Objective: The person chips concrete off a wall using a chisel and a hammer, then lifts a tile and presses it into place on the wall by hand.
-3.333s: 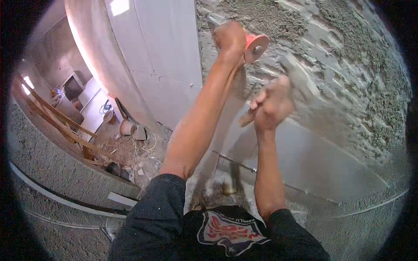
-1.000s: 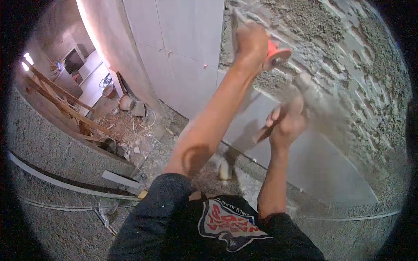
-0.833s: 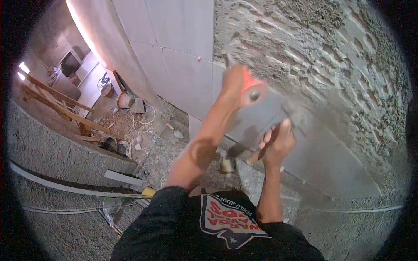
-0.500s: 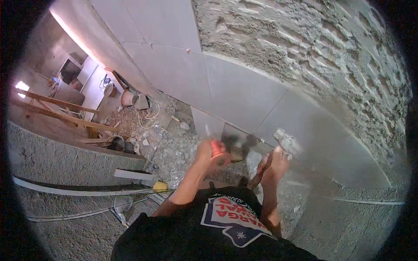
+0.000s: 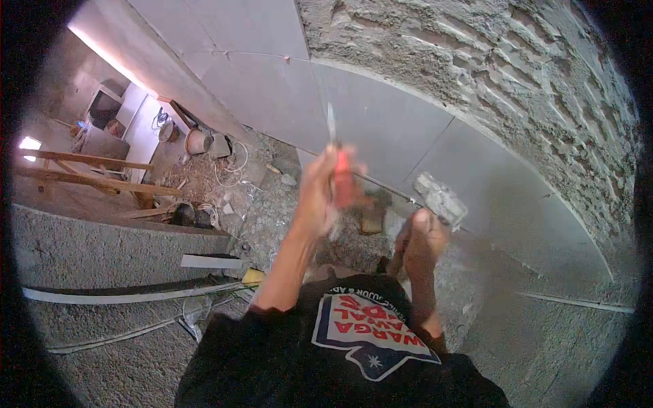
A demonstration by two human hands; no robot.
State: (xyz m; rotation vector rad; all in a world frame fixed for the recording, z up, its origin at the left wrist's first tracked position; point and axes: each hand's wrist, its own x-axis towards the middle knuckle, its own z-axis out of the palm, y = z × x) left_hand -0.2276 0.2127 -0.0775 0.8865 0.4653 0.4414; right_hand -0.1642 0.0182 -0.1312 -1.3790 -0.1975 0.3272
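Note:
My left hand [image 5: 318, 197] is closed around a red-handled tool [image 5: 343, 180], blurred by motion, whose narrow metal blade [image 5: 331, 122] points away over the grey wall tiles [image 5: 371, 109]. A hammer with a lumpy head [image 5: 441, 200] caked in pale mortar is in my right hand [image 5: 425, 238], fingers wrapped around its handle. That head is in front of the lower tile row, to the right of the red-handled tool. Whether it touches the tiles I cannot tell.
Rough scored mortar [image 5: 435, 47] covers the wall above the tiles. Rubble [image 5: 265, 197] lies on the floor below. To the left are a bucket [image 5: 198, 141], a wooden trestle [image 5: 95, 173] and a low rough wall [image 5: 115, 245]. A yellow object [image 5: 253, 276] is beside my left forearm.
My left hand has risen with the red-handled tool, which now stands with its blade upward against the tile background. My right hand and the hammer have shifted slightly left and up.

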